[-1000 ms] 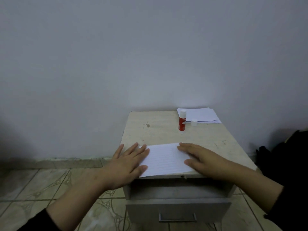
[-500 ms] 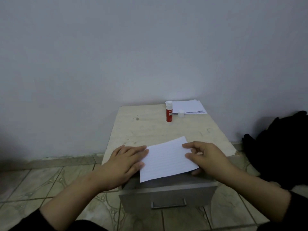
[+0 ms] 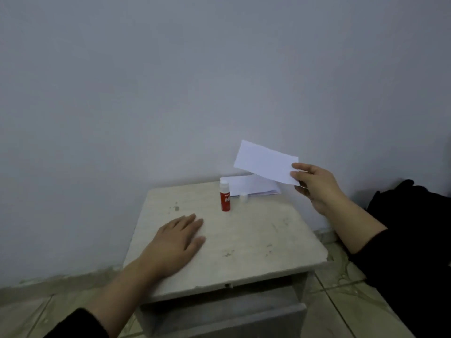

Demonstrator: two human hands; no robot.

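- While the right hand (image 3: 314,189) is pinching one short end of a narrow white sheet of paper (image 3: 264,163) between thumb and curled fingers, the sheet is hanging in the air, clear of the desk (image 3: 256,240) and tilted, with its free end pointing up toward the wall.
- The sheet is hovering above the desk's far right corner, right over a small stack of white papers (image 3: 256,187) lying there.
- The left hand (image 3: 177,240) is lying palm down near the desk's left edge, fingers straight and close together, gripping nothing.
- A red glue stick (image 3: 225,196) is standing upright and uncapped near the far edge, with its white cap (image 3: 243,197) sitting just beside it, in front of the stack.
- Judging by this, the person is carrying the sheet to the stack, so the step in hand is setting it aside with the other papers.
- The next move is calling for a gentle lowering onto the stack, squaring the edges, then loosening the pinch while steering wide of the glue stick and its cap.
- Under the desk's front edge a drawer (image 3: 219,318) is standing partly open, and a dark bundle (image 3: 415,228) is lying on the floor off the right edge.
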